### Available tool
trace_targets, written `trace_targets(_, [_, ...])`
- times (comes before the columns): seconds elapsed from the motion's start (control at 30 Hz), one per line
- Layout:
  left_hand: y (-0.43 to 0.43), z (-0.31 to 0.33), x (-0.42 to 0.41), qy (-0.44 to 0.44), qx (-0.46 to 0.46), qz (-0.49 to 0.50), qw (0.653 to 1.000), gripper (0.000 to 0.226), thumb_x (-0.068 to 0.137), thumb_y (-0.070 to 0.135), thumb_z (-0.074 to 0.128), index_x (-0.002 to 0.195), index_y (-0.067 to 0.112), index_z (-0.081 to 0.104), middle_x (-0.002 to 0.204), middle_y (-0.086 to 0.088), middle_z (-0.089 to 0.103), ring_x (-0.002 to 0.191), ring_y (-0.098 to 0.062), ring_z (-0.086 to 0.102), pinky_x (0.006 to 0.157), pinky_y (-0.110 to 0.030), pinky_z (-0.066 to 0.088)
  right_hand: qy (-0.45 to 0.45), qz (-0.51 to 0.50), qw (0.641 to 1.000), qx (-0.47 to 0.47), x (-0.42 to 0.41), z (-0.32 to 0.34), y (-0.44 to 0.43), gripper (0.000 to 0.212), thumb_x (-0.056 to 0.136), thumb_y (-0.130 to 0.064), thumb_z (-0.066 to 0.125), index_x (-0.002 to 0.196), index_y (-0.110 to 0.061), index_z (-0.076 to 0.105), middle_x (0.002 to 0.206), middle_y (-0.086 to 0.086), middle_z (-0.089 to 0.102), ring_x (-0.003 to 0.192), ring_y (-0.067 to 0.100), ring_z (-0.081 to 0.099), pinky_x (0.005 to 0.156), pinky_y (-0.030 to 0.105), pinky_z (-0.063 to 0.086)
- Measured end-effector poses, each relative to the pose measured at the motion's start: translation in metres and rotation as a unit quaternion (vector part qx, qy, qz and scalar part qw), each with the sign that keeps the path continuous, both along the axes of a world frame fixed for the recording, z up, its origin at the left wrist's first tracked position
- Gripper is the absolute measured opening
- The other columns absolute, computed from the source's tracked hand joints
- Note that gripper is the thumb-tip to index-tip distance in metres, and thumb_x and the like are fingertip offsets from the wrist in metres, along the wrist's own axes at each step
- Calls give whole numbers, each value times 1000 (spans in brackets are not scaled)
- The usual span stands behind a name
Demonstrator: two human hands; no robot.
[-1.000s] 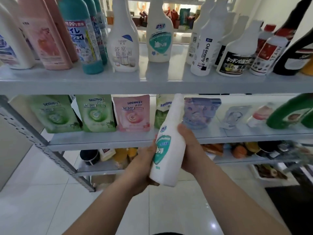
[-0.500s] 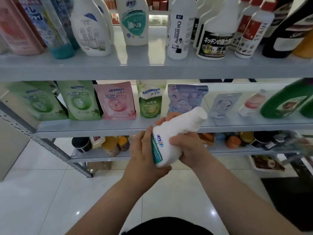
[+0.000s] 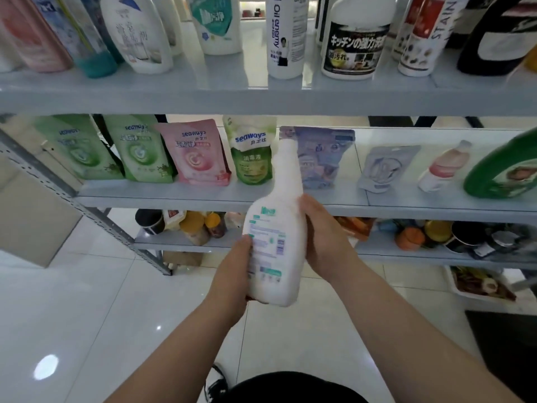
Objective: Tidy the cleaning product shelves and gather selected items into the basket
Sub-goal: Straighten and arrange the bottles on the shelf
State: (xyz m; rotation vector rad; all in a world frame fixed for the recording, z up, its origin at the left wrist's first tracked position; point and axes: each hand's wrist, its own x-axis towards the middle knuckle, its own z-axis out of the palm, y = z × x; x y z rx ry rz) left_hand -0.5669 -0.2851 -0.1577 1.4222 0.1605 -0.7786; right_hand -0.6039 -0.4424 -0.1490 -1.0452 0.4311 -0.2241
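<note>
white bottle [image 3: 276, 242] upright, back label showing | left hand [image 3: 232, 271] – grips base | right hand [image 3: 325, 237] – grips side

Three shelves [image 3: 261, 100] are in view. The middle one carries six pouches [image 3: 197, 152] (three green, one pink, one purple, one grey) and two bottles [image 3: 444, 167]. One white bottle [image 3: 276, 257] is held in front.

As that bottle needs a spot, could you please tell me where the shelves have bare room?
Top shelf: a bare gap between the teal-labelled bottle and the Oil enemy bottle. Middle shelf: a narrower gap between the purple pouch and the grey pouch. The seaways pouches at left stand packed.
</note>
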Motion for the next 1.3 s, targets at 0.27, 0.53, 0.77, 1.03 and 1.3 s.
trace_targets(0.27, [-8, -4, -36, 202, -119, -181, 955, 60, 77, 59, 69, 108, 9, 75, 99, -21, 73, 82, -40, 74, 48, -35, 58, 23, 81, 994, -67, -33, -15, -9, 67, 69, -67, 74, 126, -38, 54, 103, -5, 77, 94, 19, 77, 73, 31, 61])
trace_targets(0.53, [-13, -13, -43, -3, 38, -111, 993, 46, 100, 53, 51, 126, 17, 64, 108, -12, 78, 95, -33, 76, 81, -59, 61, 65, 23, 995, -73, -49, -28, -35, 34, 72, -50, 78, 106, -48, 70, 108, -8, 78, 97, 19, 77, 82, 41, 63])
trace_targets(0.77, [-4, -22, -43, 10, 19, -120, 993, 51, 85, 58, 69, 121, 22, 65, 111, -6, 78, 101, -27, 76, 85, -44, 61, 86, 30, 984, -153, -55, -24, -24, 33, 79, -47, 77, 111, -41, 69, 106, -6, 77, 94, 20, 77, 88, 50, 63])
trace_targets(1.03, [24, -24, -16, -286, 201, -186, 918, 69, 54, 55, 91, 112, 38, 58, 98, 11, 75, 90, -12, 72, 67, -30, 59, 72, 87, 940, -321, -47, -7, -3, 40, 68, -71, 65, 97, -44, 63, 92, -28, 70, 85, -5, 69, 68, 19, 54])
trace_targets(1.3, [51, -8, 34, -514, 349, -199, 758, 70, 65, 52, 90, 121, 31, 53, 101, 11, 56, 86, -15, 56, 65, -31, 47, 139, -44, 849, -508, -12, 27, -6, 46, 89, -69, 44, 84, -23, 50, 78, -2, 57, 74, 16, 56, 62, 36, 46])
